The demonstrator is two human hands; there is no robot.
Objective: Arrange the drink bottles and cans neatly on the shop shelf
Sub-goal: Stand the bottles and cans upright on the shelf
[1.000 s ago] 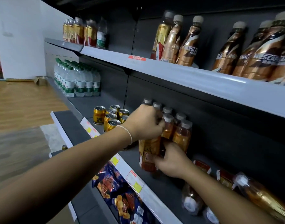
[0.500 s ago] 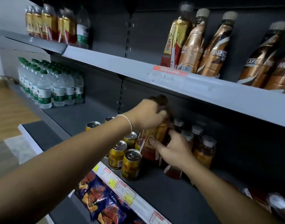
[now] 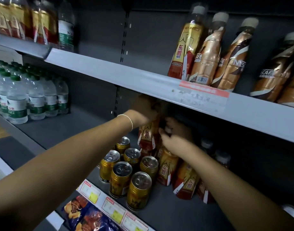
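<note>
My left hand (image 3: 145, 109) grips the top of a gold-and-red drink bottle (image 3: 147, 138), held up just under the edge of the upper shelf (image 3: 126, 75). My right hand (image 3: 173, 137) is curled round the cap of a neighbouring bottle in the group of gold-and-red bottles (image 3: 186, 182) standing on the middle shelf (image 3: 167, 214). Several gold cans (image 3: 121, 177) stand in a cluster left of those bottles. The caps under both hands are hidden.
Brown coffee bottles (image 3: 232, 60) and one gold-and-red bottle (image 3: 184, 49) stand on the upper shelf. Water bottles (image 3: 26, 95) fill the far left of the middle shelf. Snack bags (image 3: 86, 214) lie below the price-tag strip (image 3: 109, 205).
My left hand has lifted its bottle higher, close under the upper shelf edge. My right hand moved up from the bottle's body to a cap. The view shifted closer and to the right.
</note>
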